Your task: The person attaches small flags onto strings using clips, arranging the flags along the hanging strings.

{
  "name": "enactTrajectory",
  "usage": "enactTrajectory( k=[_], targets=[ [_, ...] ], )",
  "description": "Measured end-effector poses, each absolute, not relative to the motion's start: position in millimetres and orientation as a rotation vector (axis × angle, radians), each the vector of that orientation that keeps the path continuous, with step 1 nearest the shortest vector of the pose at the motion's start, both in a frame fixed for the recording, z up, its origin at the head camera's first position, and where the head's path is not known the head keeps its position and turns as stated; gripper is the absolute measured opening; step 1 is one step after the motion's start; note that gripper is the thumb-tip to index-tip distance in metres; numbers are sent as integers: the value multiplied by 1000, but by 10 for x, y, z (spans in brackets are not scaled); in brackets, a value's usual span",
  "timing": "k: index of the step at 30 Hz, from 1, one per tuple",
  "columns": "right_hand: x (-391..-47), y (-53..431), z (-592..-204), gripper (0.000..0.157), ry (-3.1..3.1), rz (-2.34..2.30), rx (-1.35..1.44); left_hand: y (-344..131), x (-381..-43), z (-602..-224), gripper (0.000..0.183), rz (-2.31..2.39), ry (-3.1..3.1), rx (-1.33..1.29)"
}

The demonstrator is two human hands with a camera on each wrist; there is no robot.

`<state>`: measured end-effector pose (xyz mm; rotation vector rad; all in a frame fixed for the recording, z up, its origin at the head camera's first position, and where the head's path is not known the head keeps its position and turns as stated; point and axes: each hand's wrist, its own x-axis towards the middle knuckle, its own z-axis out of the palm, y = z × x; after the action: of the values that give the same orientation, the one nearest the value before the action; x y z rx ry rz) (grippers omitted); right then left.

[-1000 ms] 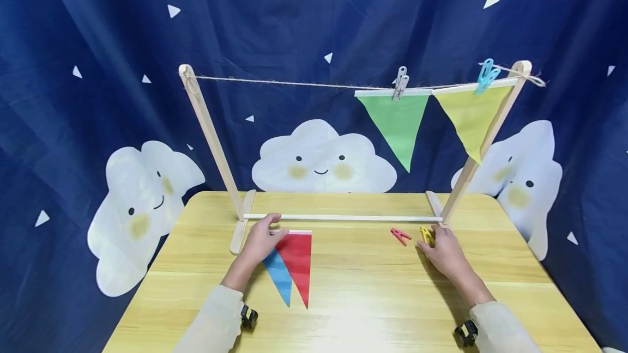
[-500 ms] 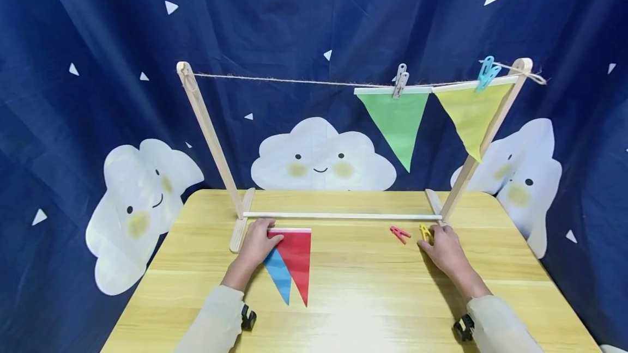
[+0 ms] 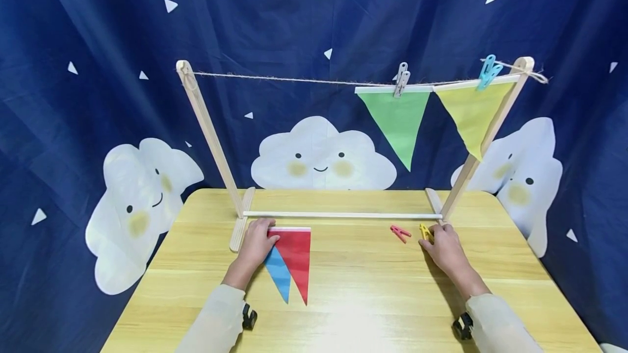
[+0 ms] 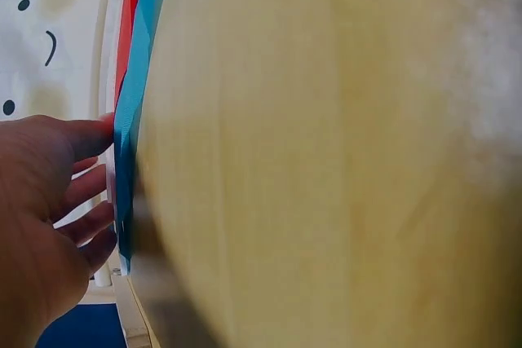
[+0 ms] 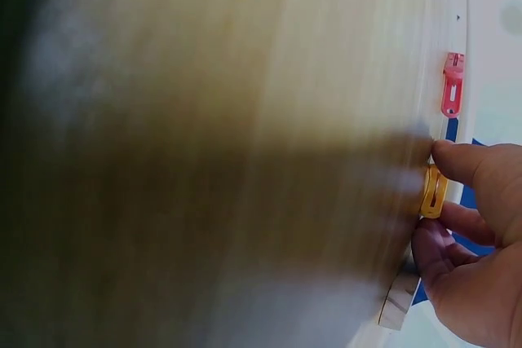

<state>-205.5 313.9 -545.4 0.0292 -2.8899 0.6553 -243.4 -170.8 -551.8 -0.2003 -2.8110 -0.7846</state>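
Note:
In the head view, a red triangular flag (image 3: 296,249) with a white top strip lies overlapping a blue triangular flag (image 3: 278,274) on the table. My left hand (image 3: 256,244) rests on their left upper part, thumb over the red one; the left wrist view has its fingers loosely bent against the blue flag (image 4: 130,136). My right hand (image 3: 446,247) is beside a yellow clothespin (image 3: 424,231), which lies between thumb and fingers without a visible pinch in the right wrist view. A red clothespin (image 3: 400,233) lies just left of it.
A wooden frame stands behind, with a left post (image 3: 211,140), a right post (image 3: 490,135) and a white crossbar (image 3: 343,215). From its string (image 3: 275,78) hang a green flag (image 3: 399,119) on a grey clothespin (image 3: 401,80) and a yellow flag (image 3: 473,113) on a blue clothespin (image 3: 488,72).
My left hand has drawn slightly back toward the left edge of the flags, its thumb shifting off the white strip. My right hand has barely moved beside the yellow clothespin.

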Motion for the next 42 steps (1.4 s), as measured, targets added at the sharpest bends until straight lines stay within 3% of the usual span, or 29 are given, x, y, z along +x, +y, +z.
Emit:
enactTrajectory(
  k=[12,21,42],
  targets=[
    [-2073,3132,-5448,40,-2887,648,32,-1701,-2470,-5503,37,-782,-2810,-200],
    [-2078,3136,-5433,36,-2888,689,26,-1699,-2452,-5513,20,-797,-2801,-180],
    [-2101,3170,-5387,31,-2904,694,93,-1672,-2425,-5486,17,-1023,-2733,-217]
  ],
)
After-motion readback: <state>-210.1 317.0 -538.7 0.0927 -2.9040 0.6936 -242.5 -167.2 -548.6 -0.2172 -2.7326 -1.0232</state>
